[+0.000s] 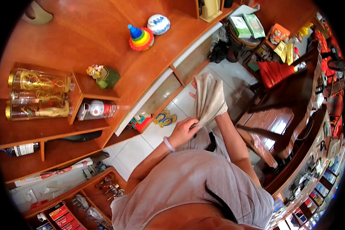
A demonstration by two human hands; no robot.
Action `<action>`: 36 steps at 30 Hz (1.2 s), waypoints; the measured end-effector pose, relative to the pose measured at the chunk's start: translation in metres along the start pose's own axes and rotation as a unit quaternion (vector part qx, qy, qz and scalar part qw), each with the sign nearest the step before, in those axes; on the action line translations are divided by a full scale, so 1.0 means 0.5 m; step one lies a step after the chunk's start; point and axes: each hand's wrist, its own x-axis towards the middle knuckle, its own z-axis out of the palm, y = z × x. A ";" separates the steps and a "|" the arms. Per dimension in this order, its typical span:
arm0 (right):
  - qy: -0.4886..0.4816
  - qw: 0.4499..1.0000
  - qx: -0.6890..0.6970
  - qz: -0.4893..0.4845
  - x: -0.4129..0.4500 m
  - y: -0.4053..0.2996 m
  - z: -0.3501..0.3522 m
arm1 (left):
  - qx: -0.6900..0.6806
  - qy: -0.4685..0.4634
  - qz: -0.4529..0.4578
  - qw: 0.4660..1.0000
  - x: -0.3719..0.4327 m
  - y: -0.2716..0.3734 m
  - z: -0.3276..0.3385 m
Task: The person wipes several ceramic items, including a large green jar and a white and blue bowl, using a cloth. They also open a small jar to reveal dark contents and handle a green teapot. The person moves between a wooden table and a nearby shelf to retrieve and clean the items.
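A beige cloth (208,99) is bunched in folds in front of my body. My left hand (185,130), with a pale bracelet (169,144) at the wrist, pinches the cloth's lower left edge. Most of my right hand (193,94) is hidden behind or inside the cloth; only some fingertips show past its left side, and the forearm comes out below. Whether those fingers grip the fabric cannot be made out. Both hands are above the tiled floor, apart from the shelf.
A wooden shelf unit (149,73) on the left holds glass jars (40,110), a rainbow stacking toy (141,38) and a lidded porcelain jar (158,24). Patterned slippers (167,120) lie on the floor. A dark wooden chair (264,126) stands close on the right, below a red cloth (276,73).
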 end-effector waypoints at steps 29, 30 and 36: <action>-0.032 0.598 -0.782 -0.169 0.908 -0.099 0.040 | -0.503 0.296 -0.379 0.718 0.692 -0.449 -0.340; -0.074 0.596 -0.786 -0.146 0.946 -0.063 0.094 | -0.505 0.297 -0.384 0.713 0.695 -0.459 -0.340; -0.107 0.206 -0.962 -0.144 1.084 0.012 0.002 | -0.522 0.358 -0.390 0.669 0.708 -0.473 -0.328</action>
